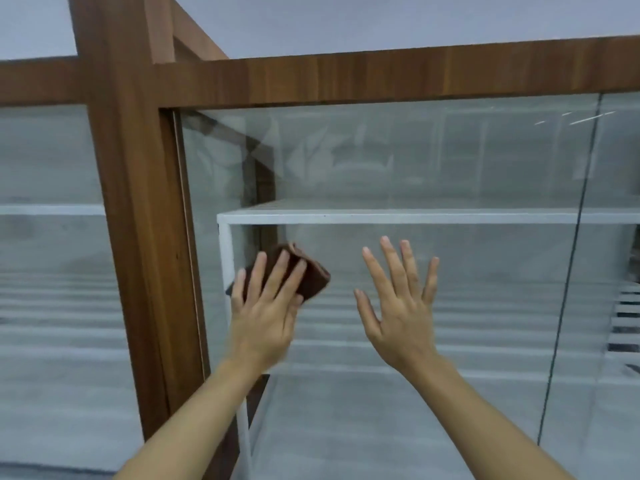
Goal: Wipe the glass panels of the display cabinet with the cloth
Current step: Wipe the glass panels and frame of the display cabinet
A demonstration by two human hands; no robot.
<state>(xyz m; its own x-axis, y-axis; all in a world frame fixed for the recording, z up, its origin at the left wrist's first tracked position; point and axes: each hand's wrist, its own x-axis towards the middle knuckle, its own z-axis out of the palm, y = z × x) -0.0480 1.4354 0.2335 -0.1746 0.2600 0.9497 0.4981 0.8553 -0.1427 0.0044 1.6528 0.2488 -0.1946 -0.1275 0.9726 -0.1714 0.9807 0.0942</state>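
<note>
Cloth (311, 276), brown, folded, under left hand (266, 311)

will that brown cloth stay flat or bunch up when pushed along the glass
Probably floppy: the brown cloth is folded into a soft, creased pad. It may bunch, since only the flat fingers of the left hand pin it to the glass panel. It looks light, so should slide easily.
</note>
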